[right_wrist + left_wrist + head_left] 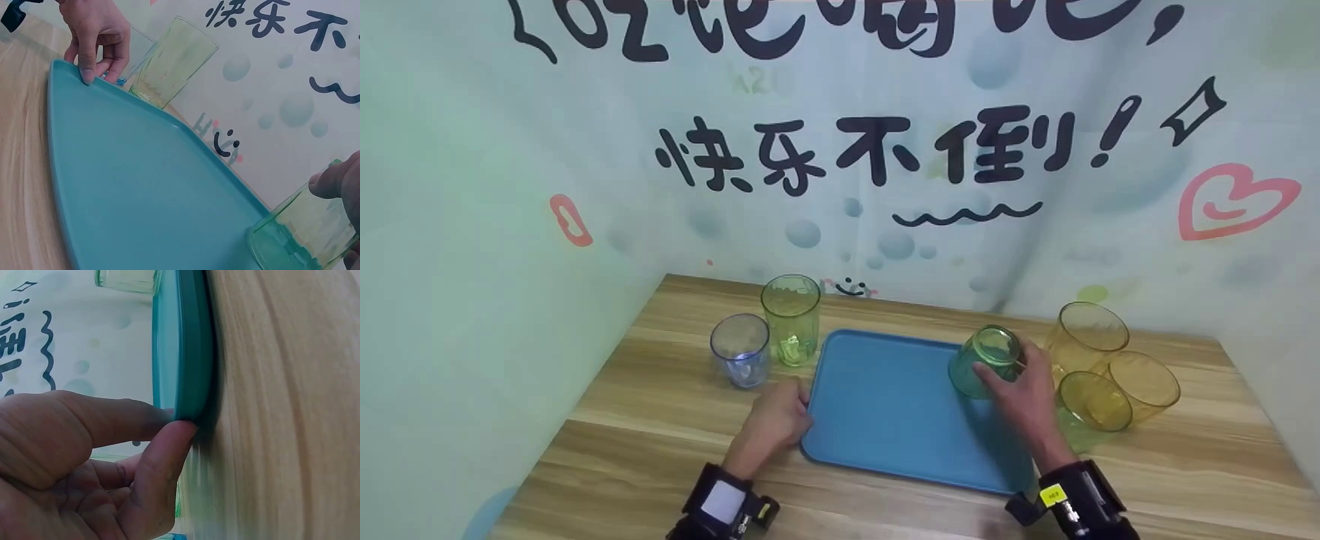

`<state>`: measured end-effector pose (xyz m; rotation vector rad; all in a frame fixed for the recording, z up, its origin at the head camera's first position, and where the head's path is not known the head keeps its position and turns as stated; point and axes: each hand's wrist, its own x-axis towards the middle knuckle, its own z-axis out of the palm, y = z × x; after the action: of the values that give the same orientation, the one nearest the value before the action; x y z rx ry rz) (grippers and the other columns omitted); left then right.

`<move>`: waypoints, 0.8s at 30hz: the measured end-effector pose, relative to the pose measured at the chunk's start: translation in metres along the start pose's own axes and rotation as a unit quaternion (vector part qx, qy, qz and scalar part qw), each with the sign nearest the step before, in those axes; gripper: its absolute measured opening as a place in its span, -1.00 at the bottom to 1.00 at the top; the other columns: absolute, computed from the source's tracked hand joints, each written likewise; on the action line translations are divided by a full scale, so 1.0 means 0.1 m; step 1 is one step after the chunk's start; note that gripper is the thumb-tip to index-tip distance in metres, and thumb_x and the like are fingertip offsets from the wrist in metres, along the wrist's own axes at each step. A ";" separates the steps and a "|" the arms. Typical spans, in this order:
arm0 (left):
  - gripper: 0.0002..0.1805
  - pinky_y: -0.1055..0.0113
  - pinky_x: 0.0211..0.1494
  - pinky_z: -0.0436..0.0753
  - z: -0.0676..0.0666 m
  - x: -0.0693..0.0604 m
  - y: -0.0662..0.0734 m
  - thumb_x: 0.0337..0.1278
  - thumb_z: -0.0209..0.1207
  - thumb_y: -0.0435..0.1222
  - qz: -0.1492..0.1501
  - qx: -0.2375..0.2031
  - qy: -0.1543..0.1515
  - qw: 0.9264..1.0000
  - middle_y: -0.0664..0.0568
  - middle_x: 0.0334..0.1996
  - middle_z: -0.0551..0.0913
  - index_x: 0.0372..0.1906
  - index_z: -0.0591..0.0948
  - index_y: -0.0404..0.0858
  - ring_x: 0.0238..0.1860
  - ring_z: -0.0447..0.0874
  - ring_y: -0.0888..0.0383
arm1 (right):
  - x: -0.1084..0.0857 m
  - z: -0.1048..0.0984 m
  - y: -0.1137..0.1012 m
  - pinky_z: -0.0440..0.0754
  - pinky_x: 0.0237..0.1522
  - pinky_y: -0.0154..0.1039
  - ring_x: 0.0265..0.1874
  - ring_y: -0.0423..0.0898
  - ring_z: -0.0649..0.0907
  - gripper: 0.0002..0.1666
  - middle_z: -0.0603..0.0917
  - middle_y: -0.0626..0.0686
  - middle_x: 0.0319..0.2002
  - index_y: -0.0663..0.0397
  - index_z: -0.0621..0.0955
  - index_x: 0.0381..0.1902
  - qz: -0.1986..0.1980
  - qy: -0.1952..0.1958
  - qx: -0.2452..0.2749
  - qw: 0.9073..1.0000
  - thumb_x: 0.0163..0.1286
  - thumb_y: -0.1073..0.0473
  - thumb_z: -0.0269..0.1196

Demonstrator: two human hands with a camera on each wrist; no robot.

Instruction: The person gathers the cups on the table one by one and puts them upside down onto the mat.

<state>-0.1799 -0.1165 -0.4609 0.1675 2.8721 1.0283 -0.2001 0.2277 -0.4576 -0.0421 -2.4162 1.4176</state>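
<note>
A blue tray [900, 420] lies on the wooden table. My left hand [774, 421] pinches its left rim between thumb and fingers, as the left wrist view shows close up at the tray edge [194, 354]. Upside down at the tray's back right stands a green glass [984, 364], its rim down on the tray in the right wrist view. Around this glass [304, 230] curl the thumb and fingers of my right hand [1027, 394]; part of that hand is cut off in the right wrist view.
Left of the tray stand a blue glass [741, 349] and a taller yellow-green glass [793, 319]. On the right are amber glasses [1087, 337] [1147, 386] and a yellow-green one [1095, 405], close together. A printed cloth [840, 240] hangs behind the table.
</note>
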 end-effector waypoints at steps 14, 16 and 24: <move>-0.81 0.14 -0.24 0.63 0.00 -0.02 0.01 -0.13 0.24 -0.56 0.011 -0.013 0.006 1.000 0.03 -0.47 0.58 -0.36 0.54 -0.30 -0.35 0.58 0.04 | -0.01 0.00 -0.02 0.34 0.33 0.17 0.26 0.32 0.41 -0.15 0.35 0.41 0.20 0.48 0.26 0.42 0.022 -0.002 0.001 1.000 0.33 0.27 0.41; -0.81 0.13 -0.23 0.63 0.00 -0.02 0.01 -0.12 0.24 -0.56 0.009 -0.014 0.006 1.000 0.03 -0.47 0.58 -0.36 0.54 -0.30 -0.35 0.59 0.03 | 0.00 0.00 -0.02 0.34 0.33 0.16 0.25 0.32 0.41 -0.15 0.35 0.41 0.20 0.48 0.26 0.42 0.021 -0.002 0.002 1.000 0.32 0.28 0.41; -0.81 0.13 -0.22 0.63 0.01 -0.01 0.02 -0.07 0.26 -0.54 -0.012 -0.006 -0.003 1.000 0.01 -0.44 0.57 -0.34 0.53 -0.28 -0.32 0.58 0.02 | 0.01 -0.02 -0.01 0.35 0.32 0.17 0.26 0.35 0.41 -0.14 0.35 0.43 0.20 0.50 0.26 0.41 0.028 -0.009 -0.005 1.000 0.31 0.28 0.42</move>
<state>-0.1788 -0.1147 -0.4599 0.1338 2.8546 1.0399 -0.2004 0.2290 -0.4557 -0.1003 -2.4539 1.4353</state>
